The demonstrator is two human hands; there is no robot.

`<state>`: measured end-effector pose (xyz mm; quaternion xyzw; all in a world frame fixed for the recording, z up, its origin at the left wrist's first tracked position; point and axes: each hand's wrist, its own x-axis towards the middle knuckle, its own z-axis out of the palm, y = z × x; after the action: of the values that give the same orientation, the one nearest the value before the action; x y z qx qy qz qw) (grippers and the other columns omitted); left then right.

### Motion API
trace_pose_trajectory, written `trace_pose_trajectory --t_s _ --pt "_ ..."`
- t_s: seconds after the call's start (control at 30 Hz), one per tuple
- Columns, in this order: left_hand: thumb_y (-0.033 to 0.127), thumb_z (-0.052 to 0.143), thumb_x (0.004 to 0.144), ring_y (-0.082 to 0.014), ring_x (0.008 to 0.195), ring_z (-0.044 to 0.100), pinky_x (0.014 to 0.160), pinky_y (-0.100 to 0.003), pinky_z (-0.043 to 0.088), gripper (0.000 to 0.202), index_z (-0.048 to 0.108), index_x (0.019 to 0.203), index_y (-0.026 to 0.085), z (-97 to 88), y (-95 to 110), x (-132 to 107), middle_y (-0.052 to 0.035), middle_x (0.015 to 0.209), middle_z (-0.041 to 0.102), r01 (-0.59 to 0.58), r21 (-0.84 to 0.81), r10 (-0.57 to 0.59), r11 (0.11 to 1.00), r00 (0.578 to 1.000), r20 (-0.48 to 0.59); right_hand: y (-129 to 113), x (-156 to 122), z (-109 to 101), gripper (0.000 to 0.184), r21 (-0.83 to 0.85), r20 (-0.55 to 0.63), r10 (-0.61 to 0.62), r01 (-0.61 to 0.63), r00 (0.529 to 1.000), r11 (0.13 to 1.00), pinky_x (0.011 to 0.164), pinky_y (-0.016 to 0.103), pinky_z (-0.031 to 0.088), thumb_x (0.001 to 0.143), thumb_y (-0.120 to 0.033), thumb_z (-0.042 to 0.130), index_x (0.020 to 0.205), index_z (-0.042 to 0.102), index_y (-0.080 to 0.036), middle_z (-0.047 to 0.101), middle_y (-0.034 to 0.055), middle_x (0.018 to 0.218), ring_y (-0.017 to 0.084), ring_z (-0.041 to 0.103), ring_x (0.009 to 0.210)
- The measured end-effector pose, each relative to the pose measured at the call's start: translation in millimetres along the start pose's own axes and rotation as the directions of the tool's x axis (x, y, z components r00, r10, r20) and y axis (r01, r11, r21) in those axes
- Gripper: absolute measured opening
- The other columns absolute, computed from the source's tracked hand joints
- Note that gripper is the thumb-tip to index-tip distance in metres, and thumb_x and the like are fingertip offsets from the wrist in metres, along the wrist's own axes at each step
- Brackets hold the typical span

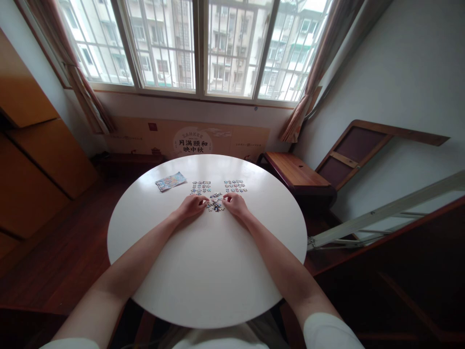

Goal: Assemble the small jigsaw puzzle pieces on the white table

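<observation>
A loose pile of jigsaw puzzle pieces [217, 205] lies between my two hands on the white round table [203, 276]. At the pile's left edge, my left hand [192, 205] has its thumb and forefinger curled together in a pinch. My right hand [236, 203] is closed the same way at the right edge, fingertips by the pieces. Whatever sits in either pinch is too small to make out. Beyond the hands are two groups of pieces laid out in rows, a left group [201, 186] and a right group [235, 185].
A colourful picture sheet [170, 181] lies at the table's far left. To the right stands a low wooden bench [298, 169], near a folded wooden frame [354, 155] against the wall. A printed cardboard panel [247, 135] is under the barred window. Wooden cabinets [39, 160] are at left.
</observation>
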<state>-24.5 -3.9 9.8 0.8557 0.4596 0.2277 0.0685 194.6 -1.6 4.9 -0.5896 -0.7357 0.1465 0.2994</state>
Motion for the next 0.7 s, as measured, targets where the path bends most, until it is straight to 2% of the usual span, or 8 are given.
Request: trace_pose_trajectory --t_s 0.23,0.4,0.47,0.57,0.63,0.7 --pt "0.037 0.044 0.085 -0.0141 0.065 0.061 0.063 -0.021 0.039 0.032 0.07 0.095 0.022 -1.8 1 -1 -0.0027 0.072 0.069 0.0 0.004 0.0 1.0 1.0 0.015 2 2 -1 0.013 0.06 0.002 0.015 -0.015 1.0 0.998 0.062 0.024 0.039 0.069 -0.025 0.062 0.08 0.066 -0.019 0.063 0.001 0.075 0.012 0.055 0.066" --pt "0.036 0.044 0.085 -0.0134 0.063 0.059 0.061 -0.021 0.038 0.031 0.069 0.096 0.021 -1.8 0 -1 -0.002 0.068 0.067 -0.005 0.001 0.005 1.0 1.0 0.005 5 6 1 0.01 0.303 0.046 0.009 -0.023 0.999 0.953 0.058 0.024 0.04 0.066 -0.021 0.063 0.075 0.062 -0.017 0.063 0.0013 0.072 0.012 0.054 0.062" --pt "0.036 0.044 0.086 -0.0123 0.06 0.058 0.059 -0.021 0.036 0.032 0.068 0.1 0.021 -2.0 1 -1 -0.0009 0.066 0.065 -0.003 -0.004 0.003 1.0 1.0 -0.015 3 7 2 0.015 0.476 0.066 -0.013 -0.02 0.998 0.879 0.056 0.024 0.04 0.064 -0.025 0.067 0.074 0.061 -0.016 0.062 0.0023 0.07 0.012 0.053 0.06" --pt "0.038 0.043 0.087 -0.0105 0.054 0.054 0.055 -0.02 0.034 0.032 0.063 0.106 0.022 -2.5 3 -1 0.0018 0.062 0.061 -0.012 -0.023 0.011 1.0 0.999 -0.048 -3 7 2 0.025 0.705 0.114 -0.033 -0.057 0.993 0.707 0.052 0.023 0.04 0.061 -0.032 0.071 0.076 0.06 -0.015 0.061 0.0016 0.067 0.011 0.052 0.056" --pt "0.04 0.042 0.087 -0.01 0.052 0.052 0.054 -0.02 0.034 0.032 0.062 0.105 0.022 -2.1 6 -1 0.0029 0.061 0.06 -0.022 -0.04 0.019 0.999 0.997 -0.072 -8 4 2 0.029 0.779 0.151 -0.044 -0.091 0.988 0.62 0.05 0.022 0.037 0.061 -0.036 0.072 0.078 0.06 -0.016 0.06 -0.0001 0.063 0.009 0.048 0.052" --pt "0.043 0.041 0.088 -0.0095 0.051 0.051 0.053 -0.02 0.033 0.032 0.06 0.105 0.022 -0.7 11 -1 0.0034 0.063 0.06 -0.033 -0.059 0.027 0.998 0.995 -0.097 -13 1 2 0.03 0.812 0.18 -0.079 -0.103 0.98 0.574 0.048 0.021 0.035 0.062 -0.038 0.072 0.08 0.061 -0.016 0.059 -0.0009 0.062 0.008 0.046 0.05"
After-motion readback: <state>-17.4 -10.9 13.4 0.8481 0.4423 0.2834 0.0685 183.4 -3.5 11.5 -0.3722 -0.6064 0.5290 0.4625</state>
